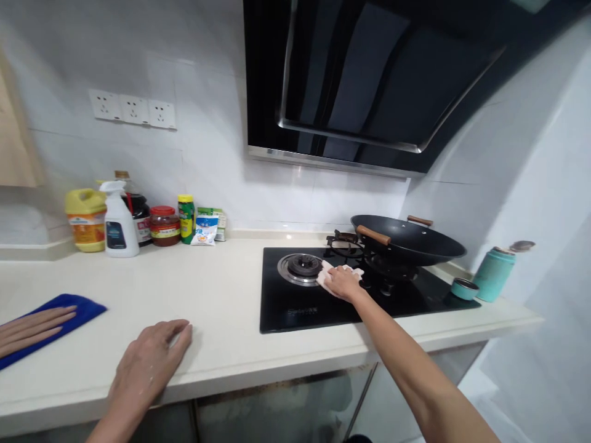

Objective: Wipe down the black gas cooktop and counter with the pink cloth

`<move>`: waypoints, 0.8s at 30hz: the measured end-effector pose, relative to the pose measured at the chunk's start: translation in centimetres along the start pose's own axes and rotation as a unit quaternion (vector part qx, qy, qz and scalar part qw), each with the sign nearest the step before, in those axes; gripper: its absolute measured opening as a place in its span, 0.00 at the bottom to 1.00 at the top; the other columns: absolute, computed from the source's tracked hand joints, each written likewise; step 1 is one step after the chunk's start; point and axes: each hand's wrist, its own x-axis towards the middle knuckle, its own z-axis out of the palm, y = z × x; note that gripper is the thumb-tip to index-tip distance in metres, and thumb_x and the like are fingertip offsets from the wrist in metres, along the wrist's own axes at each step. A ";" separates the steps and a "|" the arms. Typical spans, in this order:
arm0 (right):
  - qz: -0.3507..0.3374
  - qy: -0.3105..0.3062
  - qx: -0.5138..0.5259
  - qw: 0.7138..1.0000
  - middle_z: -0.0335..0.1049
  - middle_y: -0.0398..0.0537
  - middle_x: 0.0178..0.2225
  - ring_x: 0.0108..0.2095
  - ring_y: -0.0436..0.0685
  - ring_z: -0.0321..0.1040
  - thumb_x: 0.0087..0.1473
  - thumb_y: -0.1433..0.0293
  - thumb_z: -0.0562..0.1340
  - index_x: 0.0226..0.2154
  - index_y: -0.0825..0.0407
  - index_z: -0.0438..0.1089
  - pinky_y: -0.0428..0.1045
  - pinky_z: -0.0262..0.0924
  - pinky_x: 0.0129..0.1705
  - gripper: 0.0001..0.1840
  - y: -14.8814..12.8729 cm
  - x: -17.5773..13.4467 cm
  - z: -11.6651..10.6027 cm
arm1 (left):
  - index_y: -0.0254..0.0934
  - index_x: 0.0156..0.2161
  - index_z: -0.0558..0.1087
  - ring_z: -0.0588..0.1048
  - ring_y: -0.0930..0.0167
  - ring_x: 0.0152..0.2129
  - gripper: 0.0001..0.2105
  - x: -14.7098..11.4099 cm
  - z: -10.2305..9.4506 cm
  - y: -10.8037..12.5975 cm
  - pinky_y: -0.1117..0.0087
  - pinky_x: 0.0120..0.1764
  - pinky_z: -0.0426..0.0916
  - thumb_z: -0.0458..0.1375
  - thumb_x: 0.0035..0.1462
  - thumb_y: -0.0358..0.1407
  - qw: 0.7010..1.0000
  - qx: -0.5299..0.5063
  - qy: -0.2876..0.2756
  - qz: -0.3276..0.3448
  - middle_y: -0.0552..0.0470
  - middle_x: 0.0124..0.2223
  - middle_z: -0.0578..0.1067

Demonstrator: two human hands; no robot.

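My right hand (344, 282) presses a crumpled white cloth (325, 274) onto the black glass gas cooktop (286, 311), just right of the left burner (305, 266). The fingers are bent over the cloth and partly hide it. That burner has no grate over it, and a metal ring surrounds it. My left hand (150, 357) rests on the white countertop (221, 295) near its front edge, holding nothing. Its fingers are loosely bent, with a small gap beside the thumb. A black wok (415, 242) with wooden handles sits over the right burner.
Another person's hand (37, 326) lies flat on a blue cloth (83, 309) at the left. Along the wall stand a white spray bottle (120, 224), a yellow jug (86, 218), a red-lidded jar (164, 226) and packets. A teal canister (494, 275) is far right; a dark range hood (360, 80) hangs overhead.
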 end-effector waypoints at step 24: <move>-0.048 0.041 0.231 0.971 0.66 0.52 0.60 0.63 0.68 0.56 0.55 0.54 0.60 0.38 0.47 0.74 0.60 0.51 0.64 0.17 14.7 -12.9 0.6 | 0.38 0.46 0.78 0.73 0.56 0.52 0.27 0.6 1.1 -0.7 0.56 0.54 0.65 0.43 0.61 0.51 0.999 0.009 -0.035 0.009 0.44 0.52 0.80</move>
